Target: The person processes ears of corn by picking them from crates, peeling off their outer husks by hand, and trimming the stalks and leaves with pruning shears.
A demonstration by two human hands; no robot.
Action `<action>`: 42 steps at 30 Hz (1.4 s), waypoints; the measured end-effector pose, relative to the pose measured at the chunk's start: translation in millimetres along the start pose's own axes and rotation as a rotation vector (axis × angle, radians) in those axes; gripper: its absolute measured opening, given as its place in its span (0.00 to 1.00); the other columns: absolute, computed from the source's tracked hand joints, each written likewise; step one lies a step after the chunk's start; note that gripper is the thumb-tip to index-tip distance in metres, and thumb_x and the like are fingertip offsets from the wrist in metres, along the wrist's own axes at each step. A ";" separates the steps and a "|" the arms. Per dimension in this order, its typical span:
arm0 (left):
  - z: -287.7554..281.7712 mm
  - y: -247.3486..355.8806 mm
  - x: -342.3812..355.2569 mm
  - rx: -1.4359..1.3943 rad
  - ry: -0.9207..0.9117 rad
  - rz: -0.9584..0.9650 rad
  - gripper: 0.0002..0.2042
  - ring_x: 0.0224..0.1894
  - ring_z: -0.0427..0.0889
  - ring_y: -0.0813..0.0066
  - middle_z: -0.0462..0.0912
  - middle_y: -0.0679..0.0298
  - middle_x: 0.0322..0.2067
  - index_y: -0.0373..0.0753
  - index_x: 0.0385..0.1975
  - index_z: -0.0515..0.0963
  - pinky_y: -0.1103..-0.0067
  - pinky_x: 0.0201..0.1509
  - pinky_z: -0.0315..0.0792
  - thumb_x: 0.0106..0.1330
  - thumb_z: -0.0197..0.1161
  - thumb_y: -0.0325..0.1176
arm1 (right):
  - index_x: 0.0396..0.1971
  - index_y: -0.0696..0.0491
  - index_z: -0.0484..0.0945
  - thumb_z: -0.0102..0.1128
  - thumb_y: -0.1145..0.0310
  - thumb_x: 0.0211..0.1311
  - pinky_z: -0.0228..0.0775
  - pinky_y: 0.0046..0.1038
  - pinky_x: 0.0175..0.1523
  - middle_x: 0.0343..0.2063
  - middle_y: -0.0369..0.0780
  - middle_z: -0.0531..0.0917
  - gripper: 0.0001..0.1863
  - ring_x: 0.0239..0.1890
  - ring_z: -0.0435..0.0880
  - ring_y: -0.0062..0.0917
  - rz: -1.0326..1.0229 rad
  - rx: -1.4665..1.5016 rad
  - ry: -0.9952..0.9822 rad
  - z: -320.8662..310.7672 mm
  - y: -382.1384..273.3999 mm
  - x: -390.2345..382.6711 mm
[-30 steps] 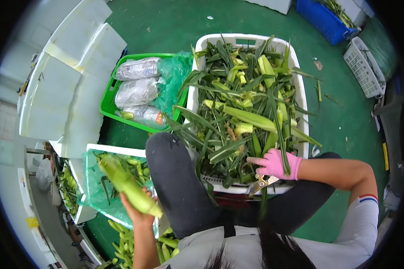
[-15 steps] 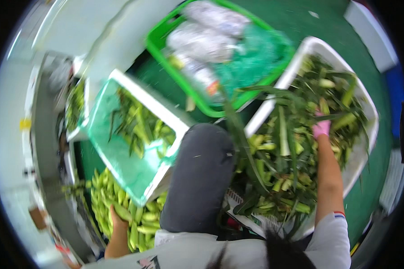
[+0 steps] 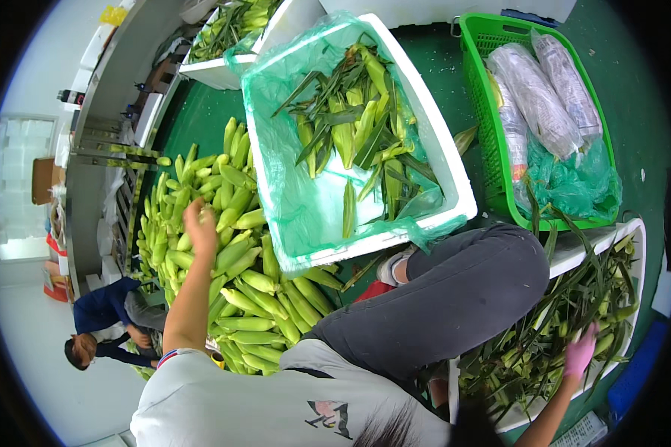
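Note:
My bare left hand point(image 3: 200, 222) is over a large heap of green-husked corn cobs point(image 3: 235, 201) on the left, its fingers apart and nothing visible in them. At the lower right, my right hand point(image 3: 580, 352) wears a pink glove and reaches into a white bin point(image 3: 638, 253). Long corn leaves and husk trimmings point(image 3: 522, 357) fill that bin. The gloved fingers look stretched out among the leaves, which partly cover them. Between my hands is my bent knee in dark trousers.
A white foam box point(image 3: 455, 179) lined with green film holds leafy corn cobs; another foam box point(image 3: 209, 74) stands behind it. A green basket point(image 3: 484, 127) contains wrapped bundles and plastic film. Another person point(image 3: 104, 313) sits beyond the heap, near metal racks at left.
The view has swung left, bringing the corn heap and the other person into sight. My left hand has stretched farther over the heap. My right hand stays in the leaf bin.

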State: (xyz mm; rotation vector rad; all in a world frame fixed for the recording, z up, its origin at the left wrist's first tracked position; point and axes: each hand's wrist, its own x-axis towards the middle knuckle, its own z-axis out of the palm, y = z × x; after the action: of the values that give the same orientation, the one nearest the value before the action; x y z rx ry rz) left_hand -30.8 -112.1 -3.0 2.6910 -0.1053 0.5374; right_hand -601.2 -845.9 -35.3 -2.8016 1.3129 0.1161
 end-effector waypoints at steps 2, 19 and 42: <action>59.6 117.6 -6.6 -0.426 -0.426 -0.151 0.14 0.45 0.79 0.68 0.80 0.58 0.44 0.34 0.47 0.76 0.76 0.51 0.72 0.63 0.58 0.29 | 0.57 0.60 0.64 0.59 0.75 0.52 0.64 0.37 0.61 0.59 0.51 0.68 0.29 0.58 0.70 0.48 0.046 -0.122 0.086 -58.5 -71.1 -46.9; 302.2 213.9 -45.7 -0.795 -1.667 -0.742 0.28 0.44 0.82 0.60 0.82 0.53 0.41 0.33 0.51 0.71 0.67 0.46 0.78 0.66 0.54 0.55 | 0.65 0.62 0.55 0.42 0.58 0.70 0.44 0.41 0.73 0.66 0.52 0.59 0.30 0.70 0.55 0.41 0.326 2.029 0.274 -94.9 -102.2 -171.1; -51.9 509.8 -205.8 -0.431 -0.416 1.632 0.35 0.40 0.77 0.58 0.77 0.60 0.42 0.40 0.57 0.71 0.70 0.41 0.72 0.40 0.68 0.22 | 0.59 0.56 0.62 0.71 0.57 0.40 0.63 0.39 0.60 0.49 0.52 0.71 0.44 0.53 0.70 0.46 0.229 1.011 0.160 -139.3 -159.6 -179.9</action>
State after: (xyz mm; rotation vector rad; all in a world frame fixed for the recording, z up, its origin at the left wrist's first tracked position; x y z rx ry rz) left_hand -314.5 -561.4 147.3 1.6845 -2.2388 0.2330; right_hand -586.4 -616.3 120.6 -1.8263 1.2172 -0.5981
